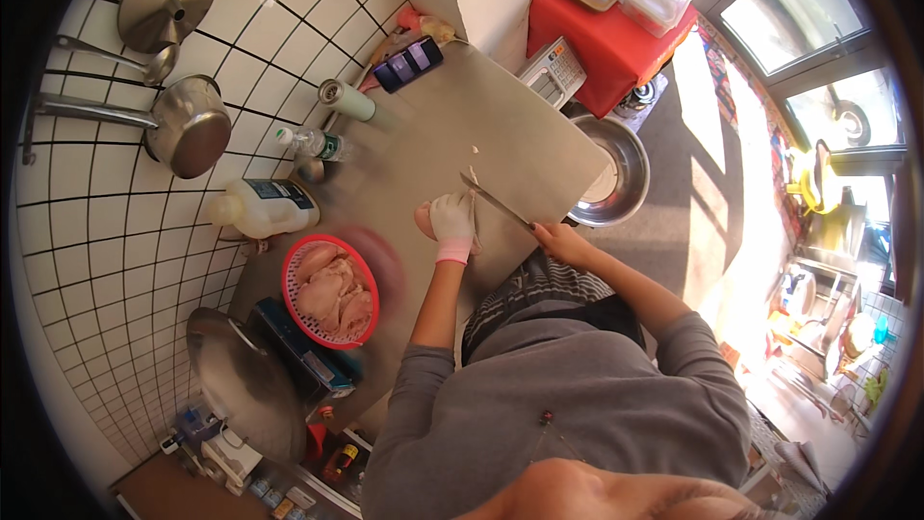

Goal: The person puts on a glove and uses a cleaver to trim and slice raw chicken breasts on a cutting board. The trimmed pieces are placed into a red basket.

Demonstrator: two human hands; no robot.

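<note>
My left hand (451, 220), in a white glove with a pink cuff, presses down on a piece of raw chicken (424, 219) on the metal worktop (498, 112). Most of that meat is hidden beneath the glove. My bare right hand (563, 242) grips a knife (502, 204) by its handle, which the fingers cover. The blade slants across the worktop, its edge close to the gloved fingers; whether it touches the meat I cannot tell. Small pale scraps (473, 172) lie just beyond the knife tip. Left of the glove, a red-rimmed plastic basket (290, 303) holds several raw chicken pieces (328, 296).
Along the tiled wall stand a plastic jug (271, 208), a water bottle (317, 143) and a pale green flask (350, 101). A steel bowl (635, 166) sits below the worktop's right edge, near a scale (554, 74). A blue box (303, 350) lies by the basket.
</note>
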